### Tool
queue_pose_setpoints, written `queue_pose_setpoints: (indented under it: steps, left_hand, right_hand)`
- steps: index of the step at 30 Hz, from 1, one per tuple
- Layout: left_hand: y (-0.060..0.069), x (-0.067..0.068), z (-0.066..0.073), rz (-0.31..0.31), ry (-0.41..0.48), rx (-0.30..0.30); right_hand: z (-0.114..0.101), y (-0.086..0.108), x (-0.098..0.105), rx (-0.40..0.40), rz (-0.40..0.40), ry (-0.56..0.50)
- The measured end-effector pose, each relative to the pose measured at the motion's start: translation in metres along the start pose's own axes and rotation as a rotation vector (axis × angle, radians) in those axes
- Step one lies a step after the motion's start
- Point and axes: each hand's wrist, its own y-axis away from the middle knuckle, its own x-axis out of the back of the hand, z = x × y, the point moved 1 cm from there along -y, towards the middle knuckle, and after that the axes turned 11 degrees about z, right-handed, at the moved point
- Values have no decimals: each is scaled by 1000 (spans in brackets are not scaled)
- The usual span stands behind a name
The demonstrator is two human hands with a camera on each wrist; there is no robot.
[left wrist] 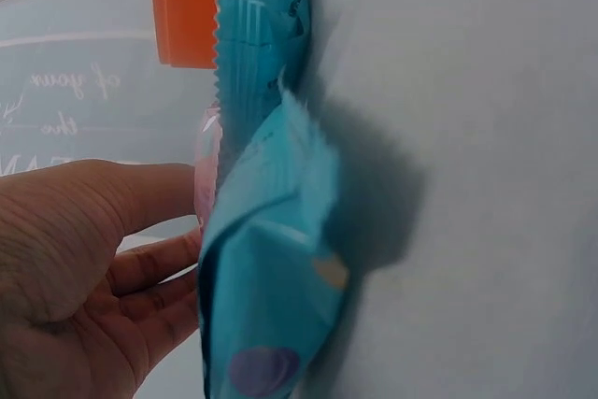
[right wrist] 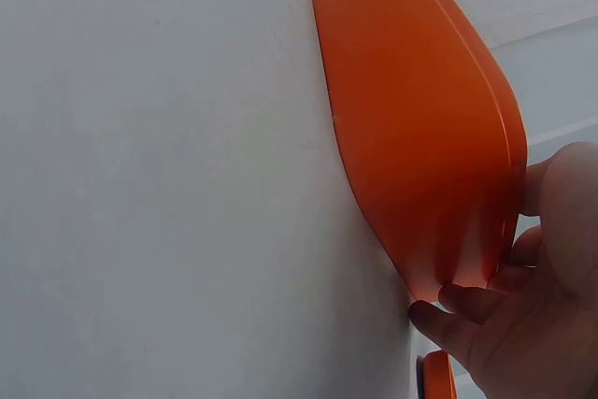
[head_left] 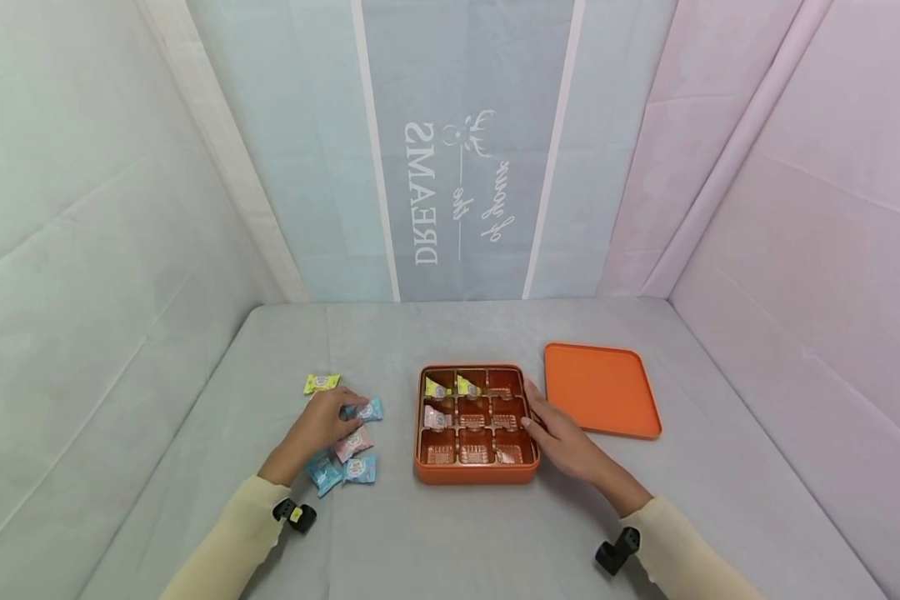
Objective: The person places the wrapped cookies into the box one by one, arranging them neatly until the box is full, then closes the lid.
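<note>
Head view: on a grey cloth-covered table (head_left: 480, 542), an orange box (head_left: 476, 475) stands about midway between the left and right edges, with yellow sweets (head_left: 437, 388) in its far-left and far-middle compartments and a pink sweet (head_left: 436, 417) in its middle-left one. Toward the table's left edge, the left hand (head_left: 328, 419) pinches the left end of a blue sweet (head_left: 373, 408); a loose yellow sweet (head_left: 319, 382) lies nearer the far edge, and a loose pink sweet (head_left: 353, 444) and two other blue sweets (head_left: 360, 469) lie on the near side. The right hand (head_left: 570, 442) holds the box's right wall, thumb at the rim; an orange lid (head_left: 603, 392) lies toward the table's right edge. Left wrist view: blue wrappers fill the foreground and hide the fingertips, so I cannot tell how firm the pinch is. Taking the sweet by its plump middle and raising it straight up should avoid dragging its close neighbours. Right wrist view: fingers rest on the box's wall; a light, level hold there should steady the box without tipping it.
</note>
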Motion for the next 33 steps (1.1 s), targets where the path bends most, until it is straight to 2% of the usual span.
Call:
queue_pose_setpoints:
  steps: [13,24,33]
  left_hand:
    - [0,5,8,15,36,0]
    - [0,10,20,85,103,-15]
    - [-3,11,36,124,91,-82]
  right_hand:
    - [0,1,1,1,1,5]
    - [0,0,0,-5,3,-6]
    - [-2,1,1,-9,5,-7]
